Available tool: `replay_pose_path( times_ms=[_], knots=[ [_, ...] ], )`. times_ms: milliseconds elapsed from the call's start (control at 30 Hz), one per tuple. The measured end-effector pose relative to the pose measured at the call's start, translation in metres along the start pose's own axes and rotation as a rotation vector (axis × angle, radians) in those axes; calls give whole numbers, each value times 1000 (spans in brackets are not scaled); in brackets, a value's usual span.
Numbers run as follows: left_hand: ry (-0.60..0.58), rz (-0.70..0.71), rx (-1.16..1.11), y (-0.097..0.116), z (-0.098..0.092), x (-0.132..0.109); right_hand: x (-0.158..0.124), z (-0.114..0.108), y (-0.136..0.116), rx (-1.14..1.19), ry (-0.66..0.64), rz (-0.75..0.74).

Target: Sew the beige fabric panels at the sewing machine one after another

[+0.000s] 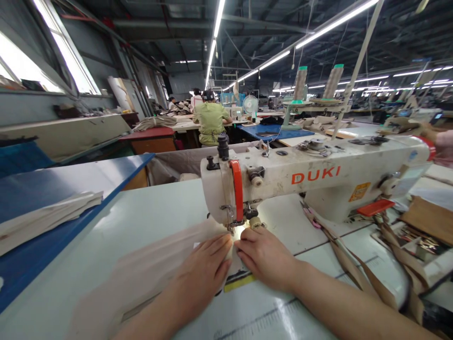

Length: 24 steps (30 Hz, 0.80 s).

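A white sewing machine [272, 174] with an orange thread-lever guard stands in front of me, its lamp lighting the needle area. Pale, thin fabric [141, 264] spreads over the table to the left of the needle. My left hand [207, 262] lies flat on this fabric, fingers stretched toward the presser foot [231, 230]. Just right of the foot, my right hand [264, 252] has its fingers curled and pressed together at the fabric's edge. The fabric between its fingertips is mostly hidden. Both hands' fingertips nearly meet in front of the needle.
Tan straps [348, 259] and scissors [309, 215] lie right of the machine, beside a tray of small metal parts [424, 245]. Folded pale cloth [53, 219] rests on a blue-edged table at left. Thread cones [300, 85] stand behind. A person in green [211, 120] sits farther back.
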<state>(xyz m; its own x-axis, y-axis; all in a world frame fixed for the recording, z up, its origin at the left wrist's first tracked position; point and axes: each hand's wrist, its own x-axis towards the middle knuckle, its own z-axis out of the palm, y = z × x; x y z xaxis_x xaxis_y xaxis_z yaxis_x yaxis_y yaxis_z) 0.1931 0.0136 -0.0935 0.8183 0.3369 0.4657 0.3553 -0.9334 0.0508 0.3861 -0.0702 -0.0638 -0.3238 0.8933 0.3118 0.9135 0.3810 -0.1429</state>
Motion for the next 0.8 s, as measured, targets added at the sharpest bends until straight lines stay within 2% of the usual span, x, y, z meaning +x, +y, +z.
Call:
replay_pose_path(
  times_ms=[500,633,800],
  knots=[
    [-88,-76,20,-16,5,13,0,2,0,-6,46,1],
    [-99,-122,15,-9,-9,-9,-6,5,-1,56,111,-23],
    [-146,-112,77,15,-40,-47,-9,9,-1,185,179,-78]
  ],
)
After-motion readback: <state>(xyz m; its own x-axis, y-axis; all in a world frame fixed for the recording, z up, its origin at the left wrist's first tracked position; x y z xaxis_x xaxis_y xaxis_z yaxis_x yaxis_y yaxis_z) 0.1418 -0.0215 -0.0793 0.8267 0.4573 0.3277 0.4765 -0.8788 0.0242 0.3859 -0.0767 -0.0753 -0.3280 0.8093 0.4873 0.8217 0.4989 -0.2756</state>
